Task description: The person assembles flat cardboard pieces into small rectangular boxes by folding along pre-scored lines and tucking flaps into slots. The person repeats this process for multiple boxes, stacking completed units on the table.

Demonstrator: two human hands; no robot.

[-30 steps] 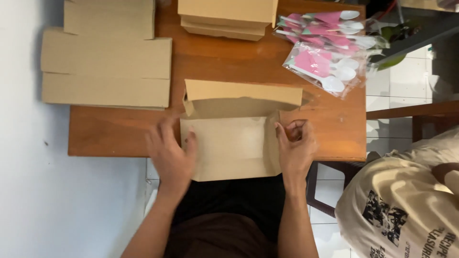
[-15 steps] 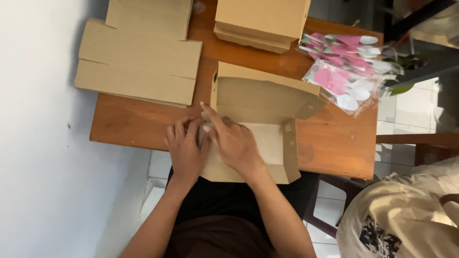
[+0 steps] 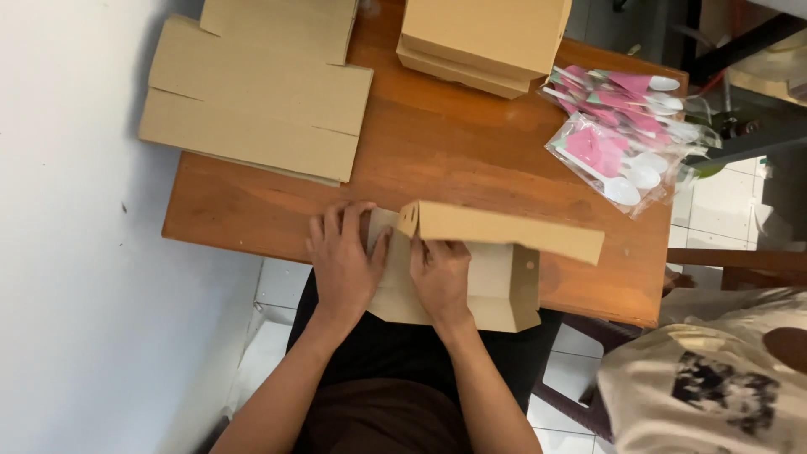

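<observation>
**Both hands on half-folded cardboard box at near edge of worktop**

Wooden worktop [image 3: 471, 160], brown, white wall on its left side. Largest item: flat unfolded cardboard blanks [image 3: 252, 109], stacked at far left corner, overhanging the worktop's left edge. Next: stack of closed cardboard boxes [image 3: 483, 38] at far centre, plain brown, no label readable. Right of those, clear plastic packets [image 3: 626, 130] of white spoons with pink paper inside, lying near the right edge, partly off it.

Half-folded cardboard box [image 3: 479, 261] sits at the near edge, centre, overhanging toward the person's lap. One long panel stands up along its far side; a short side flap at the right with a small hole.

Left hand [image 3: 345, 256] lies flat, fingers spread, pressing the box's left flap down onto the worktop. Right hand [image 3: 439, 273] is just beside it, fingers curled and pinching the left end of the box under the raised panel. Hands nearly touching.

Versus half a second ago: the box sat more open with its tall back panel up and both hands overlapped at the left corner; now hands are side by side and the long panel leans lower over the box.

Near right: another person's printed cream shirt [image 3: 714, 378], clear of the box.
</observation>
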